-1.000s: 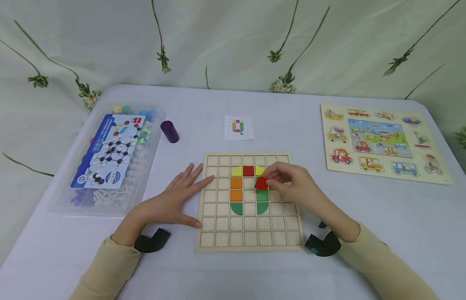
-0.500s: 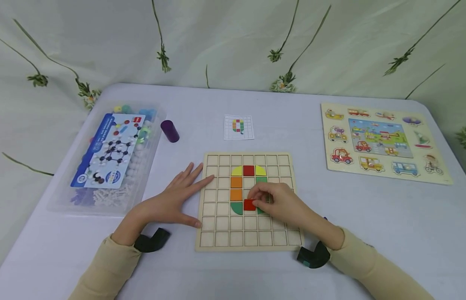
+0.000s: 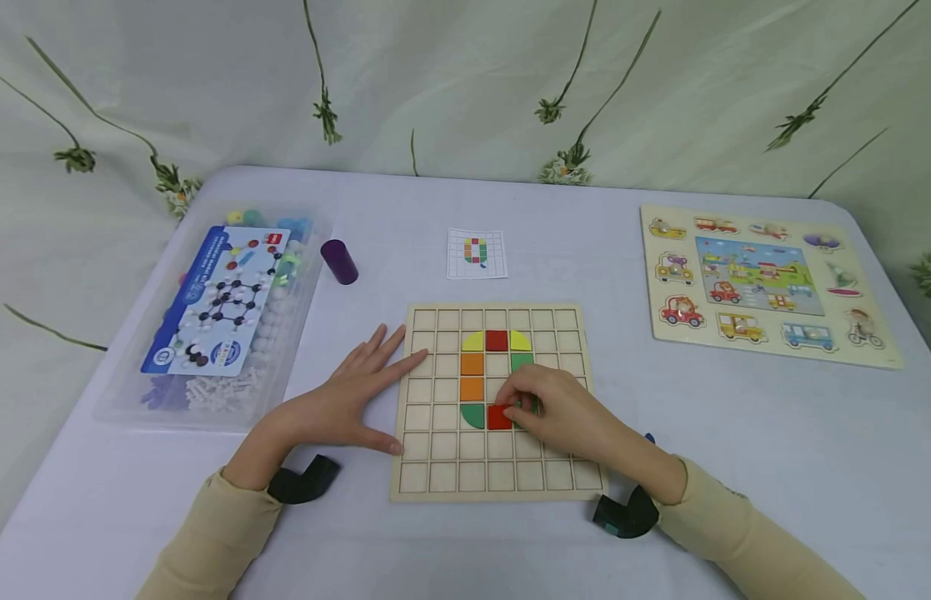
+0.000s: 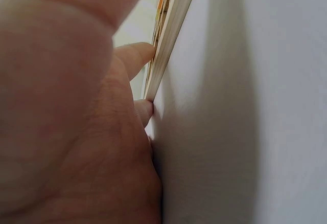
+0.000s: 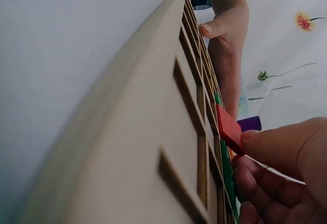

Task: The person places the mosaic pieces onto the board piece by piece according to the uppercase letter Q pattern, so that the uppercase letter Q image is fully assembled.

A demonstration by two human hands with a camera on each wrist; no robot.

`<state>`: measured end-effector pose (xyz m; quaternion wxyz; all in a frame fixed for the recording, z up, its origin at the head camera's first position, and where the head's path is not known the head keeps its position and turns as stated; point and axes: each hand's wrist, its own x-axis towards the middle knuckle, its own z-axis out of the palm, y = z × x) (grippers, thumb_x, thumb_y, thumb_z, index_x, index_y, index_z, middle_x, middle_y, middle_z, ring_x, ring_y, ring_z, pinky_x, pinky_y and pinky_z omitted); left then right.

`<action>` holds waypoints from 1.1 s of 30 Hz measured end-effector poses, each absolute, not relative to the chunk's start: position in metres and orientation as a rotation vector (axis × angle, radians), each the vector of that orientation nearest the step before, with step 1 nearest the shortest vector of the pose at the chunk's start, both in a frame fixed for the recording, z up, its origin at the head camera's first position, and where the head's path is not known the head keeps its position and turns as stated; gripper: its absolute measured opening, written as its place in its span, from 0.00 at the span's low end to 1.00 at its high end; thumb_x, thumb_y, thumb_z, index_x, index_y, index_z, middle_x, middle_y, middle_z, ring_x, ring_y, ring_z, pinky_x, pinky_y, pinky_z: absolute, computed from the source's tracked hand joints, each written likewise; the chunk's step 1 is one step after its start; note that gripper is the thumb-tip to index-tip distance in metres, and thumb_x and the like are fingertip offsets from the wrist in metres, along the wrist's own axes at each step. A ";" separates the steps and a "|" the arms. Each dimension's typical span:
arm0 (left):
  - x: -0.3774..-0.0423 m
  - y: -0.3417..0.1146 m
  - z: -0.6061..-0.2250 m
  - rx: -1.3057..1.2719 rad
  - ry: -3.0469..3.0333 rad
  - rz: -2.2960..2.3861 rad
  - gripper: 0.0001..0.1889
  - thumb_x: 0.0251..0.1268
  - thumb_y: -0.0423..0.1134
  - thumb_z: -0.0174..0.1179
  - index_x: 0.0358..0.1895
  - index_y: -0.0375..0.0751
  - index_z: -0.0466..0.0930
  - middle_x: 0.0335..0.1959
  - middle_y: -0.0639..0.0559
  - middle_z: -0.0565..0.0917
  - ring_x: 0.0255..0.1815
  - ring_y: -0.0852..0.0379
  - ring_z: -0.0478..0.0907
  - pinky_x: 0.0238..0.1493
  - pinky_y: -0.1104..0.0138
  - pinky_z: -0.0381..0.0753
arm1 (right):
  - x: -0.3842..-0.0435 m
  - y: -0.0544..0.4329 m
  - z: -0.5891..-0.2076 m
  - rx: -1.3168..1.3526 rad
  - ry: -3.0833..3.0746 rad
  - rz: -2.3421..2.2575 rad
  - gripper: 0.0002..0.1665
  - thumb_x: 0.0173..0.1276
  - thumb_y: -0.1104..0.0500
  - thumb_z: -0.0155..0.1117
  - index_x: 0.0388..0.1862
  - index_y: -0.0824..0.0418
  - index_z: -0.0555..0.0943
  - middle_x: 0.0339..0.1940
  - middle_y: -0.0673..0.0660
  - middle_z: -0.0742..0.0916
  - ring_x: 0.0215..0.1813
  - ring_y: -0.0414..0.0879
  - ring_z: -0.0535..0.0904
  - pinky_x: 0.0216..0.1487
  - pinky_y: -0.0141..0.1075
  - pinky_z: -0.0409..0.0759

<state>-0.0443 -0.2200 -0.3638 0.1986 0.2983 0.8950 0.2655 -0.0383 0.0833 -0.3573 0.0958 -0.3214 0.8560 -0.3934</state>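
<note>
A wooden grid board (image 3: pixel 442 479) lies in front of me. My right hand (image 3: pixel 558 412) pinches a red square tile (image 3: pixel 498 417) over the cell right of a green quarter-circle tile (image 3: pixel 473 417). In the right wrist view this red tile (image 5: pixel 228 127) sits tilted, its edge standing above the grid, the thumb (image 5: pixel 276 144) against it. Another red tile (image 3: pixel 497 341) lies between two yellow tiles (image 3: pixel 473 342) higher up, with orange squares (image 3: pixel 472 365) below on the left. Green tiles on the right are partly hidden. My left hand (image 3: pixel 345 412) is spread, fingertips and thumb at the board's left edge.
A small pattern card (image 3: pixel 476 268) lies beyond the board. To the left are a clear box of molecule-model parts (image 3: pixel 300 358) and a purple cylinder (image 3: pixel 339 262). A vehicle peg puzzle (image 3: pixel 773 337) lies at the right. A small blue piece (image 3: pixel 649 438) shows beside my right wrist.
My right hand has carried the red tile down and left from the upper right green tiles to the lower middle cell, then lowered slightly. The left hand stays put.
</note>
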 end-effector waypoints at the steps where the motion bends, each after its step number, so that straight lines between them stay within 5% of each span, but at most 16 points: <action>1: -0.044 -0.220 -0.364 0.835 2.504 0.742 0.56 0.41 0.61 0.70 0.74 0.50 0.49 0.75 0.45 0.34 0.72 0.45 0.23 0.66 0.47 0.30 | -0.038 0.083 -0.357 -0.951 2.544 -1.162 0.08 0.59 0.68 0.67 0.34 0.56 0.83 0.29 0.42 0.78 0.30 0.37 0.71 0.29 0.29 0.73; 17: -0.044 -0.221 -0.366 0.840 2.516 0.733 0.57 0.39 0.62 0.71 0.75 0.51 0.48 0.75 0.46 0.34 0.72 0.46 0.22 0.66 0.47 0.30 | -0.058 0.114 -0.344 -0.730 2.614 -1.329 0.07 0.64 0.65 0.63 0.40 0.60 0.85 0.33 0.48 0.83 0.30 0.43 0.72 0.29 0.33 0.71; 33: -0.045 -0.221 -0.366 0.841 2.514 0.743 0.57 0.40 0.61 0.71 0.75 0.53 0.47 0.75 0.46 0.34 0.72 0.47 0.21 0.66 0.47 0.30 | -0.024 0.233 -0.357 -0.792 2.573 -1.161 0.16 0.55 0.70 0.69 0.39 0.53 0.84 0.32 0.44 0.81 0.33 0.38 0.72 0.31 0.29 0.70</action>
